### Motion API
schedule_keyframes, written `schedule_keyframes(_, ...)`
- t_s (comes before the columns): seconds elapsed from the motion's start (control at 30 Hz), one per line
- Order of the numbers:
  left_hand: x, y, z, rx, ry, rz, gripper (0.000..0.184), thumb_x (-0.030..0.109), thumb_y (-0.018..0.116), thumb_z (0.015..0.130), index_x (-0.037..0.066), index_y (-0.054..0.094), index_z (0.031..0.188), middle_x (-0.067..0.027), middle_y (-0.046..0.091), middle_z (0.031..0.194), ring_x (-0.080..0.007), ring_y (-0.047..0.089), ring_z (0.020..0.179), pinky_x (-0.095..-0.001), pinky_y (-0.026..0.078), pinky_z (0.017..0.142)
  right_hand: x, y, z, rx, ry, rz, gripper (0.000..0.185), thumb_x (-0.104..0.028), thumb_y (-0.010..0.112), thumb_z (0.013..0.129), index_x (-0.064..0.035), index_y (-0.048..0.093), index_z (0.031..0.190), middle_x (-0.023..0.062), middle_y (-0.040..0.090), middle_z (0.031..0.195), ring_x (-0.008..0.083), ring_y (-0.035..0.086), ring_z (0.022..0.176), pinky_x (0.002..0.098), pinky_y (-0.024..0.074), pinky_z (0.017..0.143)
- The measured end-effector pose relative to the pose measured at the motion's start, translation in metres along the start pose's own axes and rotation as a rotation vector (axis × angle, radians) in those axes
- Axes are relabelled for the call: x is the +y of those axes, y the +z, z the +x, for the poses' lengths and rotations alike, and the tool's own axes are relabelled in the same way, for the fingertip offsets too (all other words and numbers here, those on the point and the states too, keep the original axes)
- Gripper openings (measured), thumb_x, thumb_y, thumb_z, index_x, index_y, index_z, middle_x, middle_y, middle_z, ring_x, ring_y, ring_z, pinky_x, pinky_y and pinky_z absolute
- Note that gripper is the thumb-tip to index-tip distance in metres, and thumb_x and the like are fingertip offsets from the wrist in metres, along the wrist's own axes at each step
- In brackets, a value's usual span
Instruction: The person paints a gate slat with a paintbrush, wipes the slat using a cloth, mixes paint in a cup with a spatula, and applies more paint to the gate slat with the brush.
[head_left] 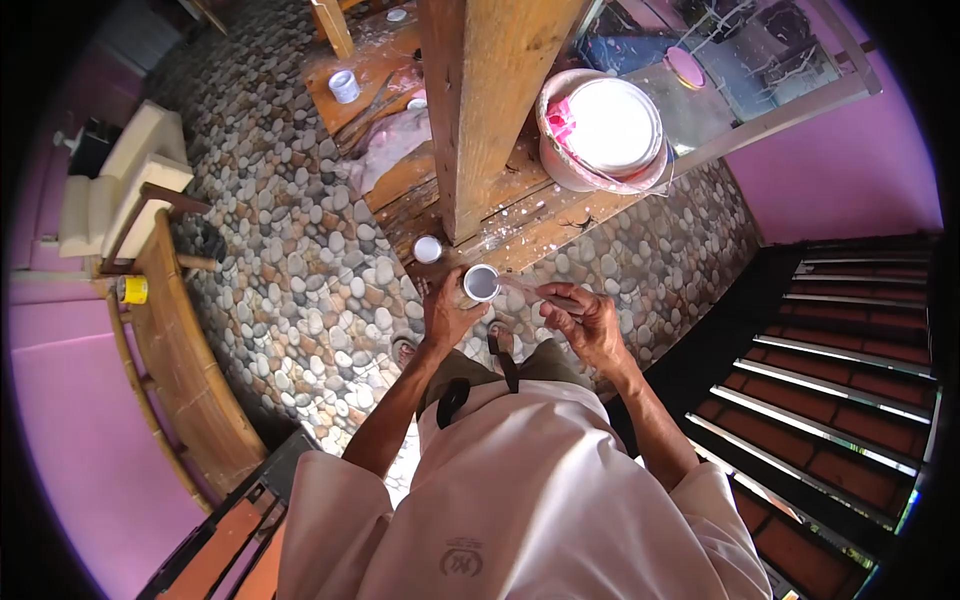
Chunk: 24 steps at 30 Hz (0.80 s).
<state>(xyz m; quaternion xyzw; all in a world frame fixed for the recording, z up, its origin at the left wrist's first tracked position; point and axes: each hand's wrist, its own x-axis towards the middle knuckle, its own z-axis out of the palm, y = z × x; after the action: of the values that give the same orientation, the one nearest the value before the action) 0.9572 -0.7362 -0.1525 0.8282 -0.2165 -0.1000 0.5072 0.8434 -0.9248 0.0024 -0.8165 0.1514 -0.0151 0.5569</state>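
My left hand point(450, 312) is wrapped round a small open can point(482, 284), held upright at waist height, with a greyish liquid that looks like paint inside. My right hand point(590, 327) grips what looks like a paintbrush point(522, 290), its far end close to the can's rim. Whether the brush touches the rim I cannot tell. Just beyond my left hand, a round white lid or second small tin point(427, 249) rests on the corner of the paint-spattered wooden platform point(545, 222).
A wooden post point(490, 110) rises from the platform before me. Right of it stands a large pink bucket point(565, 160) with a white lid, near a glass panel point(700, 110). Another small can point(344, 86) sits further back. A bamboo bench point(190, 350) is left, slatted metal point(820, 390) right.
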Motion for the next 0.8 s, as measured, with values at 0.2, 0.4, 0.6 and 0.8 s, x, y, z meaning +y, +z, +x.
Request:
schedule_keyframes(0.2,0.035,-0.008,-0.005,0.107,0.097,0.04,0.061,0.016,0.086,0.065,0.006,0.058,0.118,-0.0118,0.068,0.107,-0.0268,0.067,0.099,-0.0357,0.052,0.085,-0.029,-0.011,0.017,-0.1,-0.051,0.158,0.028,-0.02,0.063,0.095,0.0023,0.064,0.112,0.01,0.072,0.082,0.0128,0.068,0.073,0.0255,0.0535,0.06)
schedule_keyframes(0.4,0.045,-0.026,-0.007,0.079,0.085,-0.027,0.069,0.012,0.087,0.058,0.006,0.057,0.121,-0.0142,0.065,0.114,-0.031,0.063,0.105,-0.0376,0.05,0.092,-0.026,0.014,0.036,-0.148,-0.129,-0.009,0.027,-0.019,0.064,0.094,0.0017,0.065,0.11,0.0137,0.069,0.073,0.0135,0.066,0.06,0.0308,0.0519,0.054)
schedule_keyframes(0.6,0.044,-0.041,-0.009,0.099,0.091,0.029,0.07,0.015,0.088,0.057,0.006,0.057,0.12,-0.0148,0.065,0.113,-0.0315,0.064,0.103,-0.0378,0.051,0.09,-0.027,0.037,0.045,-0.123,-0.443,-0.359,0.025,-0.021,0.065,0.09,-0.0017,0.067,0.106,0.0169,0.067,0.09,0.036,0.067,0.071,0.042,0.0526,0.064)
schedule_keyframes(0.8,0.04,-0.054,-0.014,0.099,0.08,0.041,0.069,0.015,0.088,0.058,0.006,0.057,0.119,-0.0148,0.065,0.111,-0.0321,0.065,0.101,-0.0377,0.053,0.087,-0.031,0.051,0.048,-0.161,-0.397,-0.219,0.022,-0.018,0.066,0.089,-0.0006,0.066,0.103,0.0184,0.066,0.088,0.0378,0.066,0.074,0.0428,0.0521,0.065)
